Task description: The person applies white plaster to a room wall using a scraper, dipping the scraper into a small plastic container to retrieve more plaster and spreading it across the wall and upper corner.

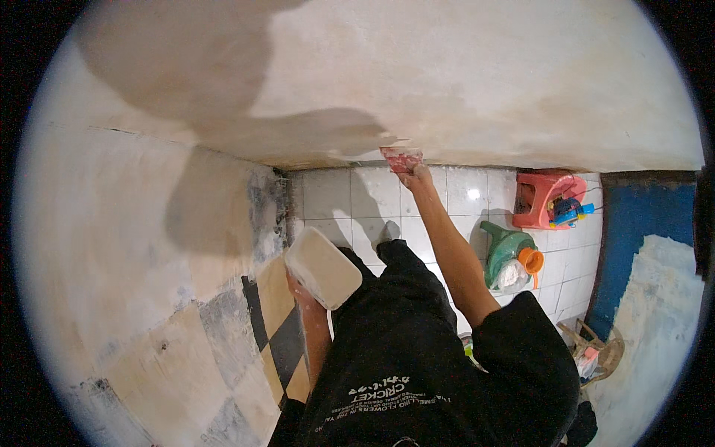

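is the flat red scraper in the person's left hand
No, the right hand holds the flat red scraper, while the left hand holds a white rectangular tub.

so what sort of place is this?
Probably an indoor room, perhaps in a home, with partly coated walls: patchy off-white coating partly covers the beige-and-grey checkered left wall, glossy white square tiles line the floor, and a red plastic stool sits on them.
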{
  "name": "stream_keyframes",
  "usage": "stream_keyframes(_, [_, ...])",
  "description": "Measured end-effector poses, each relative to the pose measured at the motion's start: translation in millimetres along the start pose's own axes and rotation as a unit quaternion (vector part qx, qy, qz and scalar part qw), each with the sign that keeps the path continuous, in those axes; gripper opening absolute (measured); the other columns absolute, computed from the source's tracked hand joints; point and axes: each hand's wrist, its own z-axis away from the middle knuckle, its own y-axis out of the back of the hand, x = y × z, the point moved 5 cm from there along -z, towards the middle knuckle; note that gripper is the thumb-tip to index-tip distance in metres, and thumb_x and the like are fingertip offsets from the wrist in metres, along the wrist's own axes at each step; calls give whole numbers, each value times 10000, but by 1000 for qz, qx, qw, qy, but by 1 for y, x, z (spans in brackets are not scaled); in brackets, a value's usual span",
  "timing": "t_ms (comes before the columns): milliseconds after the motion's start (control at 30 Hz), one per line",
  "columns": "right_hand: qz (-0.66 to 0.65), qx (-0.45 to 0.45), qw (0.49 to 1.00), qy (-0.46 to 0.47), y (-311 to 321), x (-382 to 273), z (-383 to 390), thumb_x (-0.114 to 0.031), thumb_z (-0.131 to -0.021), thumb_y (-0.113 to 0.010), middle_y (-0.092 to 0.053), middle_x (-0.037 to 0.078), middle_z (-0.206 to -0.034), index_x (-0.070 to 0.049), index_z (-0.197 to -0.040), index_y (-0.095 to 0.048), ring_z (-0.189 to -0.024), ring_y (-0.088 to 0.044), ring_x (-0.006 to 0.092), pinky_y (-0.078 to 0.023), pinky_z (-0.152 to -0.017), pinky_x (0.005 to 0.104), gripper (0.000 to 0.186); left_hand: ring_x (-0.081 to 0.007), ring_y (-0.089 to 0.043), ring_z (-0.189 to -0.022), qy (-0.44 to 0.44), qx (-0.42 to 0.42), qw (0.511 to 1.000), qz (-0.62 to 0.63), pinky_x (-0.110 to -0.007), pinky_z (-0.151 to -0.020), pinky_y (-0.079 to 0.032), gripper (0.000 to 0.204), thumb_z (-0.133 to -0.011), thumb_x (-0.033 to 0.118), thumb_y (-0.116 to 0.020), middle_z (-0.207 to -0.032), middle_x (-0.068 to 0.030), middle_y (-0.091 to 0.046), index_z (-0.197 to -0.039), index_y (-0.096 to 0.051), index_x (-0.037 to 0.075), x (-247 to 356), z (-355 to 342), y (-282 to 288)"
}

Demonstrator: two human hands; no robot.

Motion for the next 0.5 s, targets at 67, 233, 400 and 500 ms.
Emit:
stream_keyframes(67, [2,5,998,56,-12,9,-18,-228,-907,-317,-512,177,-1059,-23,-1083,-403,-899,-565,324,-509,-685,451,283,-293,-467,-1062,-8,5,1000,12,-400,-890,-394,534,-862,458,-348,-1187,-129,-464,-1217,-400,62,-2,6,6])
stream_keyframes(233, [-27,-114,992,38,-44,-11,7,57,-802,-384,-474,212,-1103,-16,-1130,-397,-968,-519,379,-467,-785,550,337,-294,-473,-1056,-17,4,999,30,-405,-885,-399,538,-860,462,-346,-1185,-129,-467,-1217,-398,63,-7,17,8])
stream_keyframes(400, [36,-40,993,108,-75,-33,41,-127,-881,-317,-512,225,-1023,61,-1068,-406,-900,-558,323,-513,-746,420,280,-295,-478,-1050,-9,-23,999,46,-410,-880,-405,543,-857,465,-345,-1182,-130,-469,-1218,-397,63,-19,14,-5])
stream_keyframes(500, [146,-262,944,136,-91,-54,54,-23,-842,-360,-533,214,-961,99,-1013,-436,-881,-557,282,-520,-723,345,224,-296,-482,-1047,-1,-48,998,48,-413,-877,-408,545,-855,467,-344,-1180,-131,-470,-1218,-396,63,-25,7,-19])
